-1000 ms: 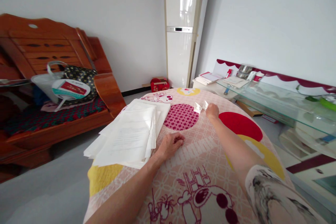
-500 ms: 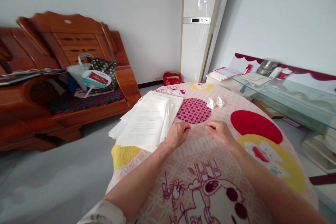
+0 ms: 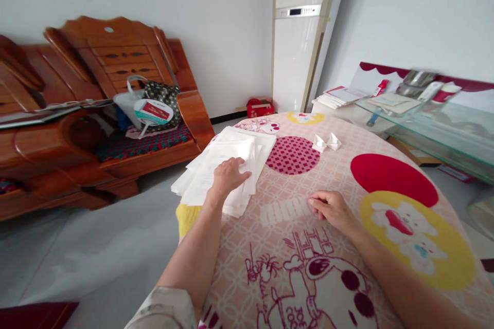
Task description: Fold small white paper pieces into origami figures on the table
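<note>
My left hand is over a stack of white paper sheets, with its thumb and fingers apart and nothing held. Whether the fingertips press on the top sheet I cannot tell. Faint print shows on the upper sheets, which lie unevenly at the table's left side. My right hand is low over the tablecloth, right of the stack, with its fingers curled together and nothing visible in them. Beyond it stand two small folded white paper shapes, side by side near a dotted purple circle.
A wooden bench with bags and a hand fan is at the left. At the back stands a tall white air conditioner, with a red box nearby. A glass table bearing papers and a cup is on the right.
My left hand has moved left and forward from beside the papers to above them, and its fingers have opened. My right hand has shifted slightly nearer. The view has turned a little.
</note>
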A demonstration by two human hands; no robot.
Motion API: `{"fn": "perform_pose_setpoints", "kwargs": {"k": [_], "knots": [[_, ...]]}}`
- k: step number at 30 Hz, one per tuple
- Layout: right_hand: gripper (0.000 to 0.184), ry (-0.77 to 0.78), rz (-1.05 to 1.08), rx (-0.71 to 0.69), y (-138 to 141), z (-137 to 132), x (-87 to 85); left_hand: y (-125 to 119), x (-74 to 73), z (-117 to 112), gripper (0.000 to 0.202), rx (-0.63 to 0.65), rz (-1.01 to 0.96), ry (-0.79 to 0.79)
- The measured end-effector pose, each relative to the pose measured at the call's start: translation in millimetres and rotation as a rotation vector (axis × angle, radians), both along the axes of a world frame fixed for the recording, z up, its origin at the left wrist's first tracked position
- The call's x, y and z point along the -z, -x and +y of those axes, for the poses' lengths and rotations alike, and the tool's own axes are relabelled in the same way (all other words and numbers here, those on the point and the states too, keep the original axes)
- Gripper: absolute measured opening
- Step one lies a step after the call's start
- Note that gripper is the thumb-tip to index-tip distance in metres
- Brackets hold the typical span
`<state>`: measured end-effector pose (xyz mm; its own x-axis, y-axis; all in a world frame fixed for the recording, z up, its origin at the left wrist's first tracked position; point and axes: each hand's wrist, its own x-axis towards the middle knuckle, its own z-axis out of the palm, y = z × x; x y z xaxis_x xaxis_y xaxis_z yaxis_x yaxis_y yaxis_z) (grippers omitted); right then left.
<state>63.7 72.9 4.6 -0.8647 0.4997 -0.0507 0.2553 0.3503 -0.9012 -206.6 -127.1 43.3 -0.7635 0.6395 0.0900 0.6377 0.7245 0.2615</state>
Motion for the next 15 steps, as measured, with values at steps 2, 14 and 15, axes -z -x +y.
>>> {"fn": "perform_pose_setpoints", "kwargs": {"k": [2,14,15], "knots": [[0.028,0.005,-0.005,0.003,-1,0,-0.2,8,-2.5,-8,0.041,0.094,-0.089,-0.026],[0.032,-0.002,0.002,-0.004,-3,6,4.5,8,0.9,-59,0.097,0.539,-0.311,0.074],[0.031,0.000,0.001,-0.003,-3,6,4.2,8,2.5,-62,0.096,0.531,-0.305,0.077]]}}
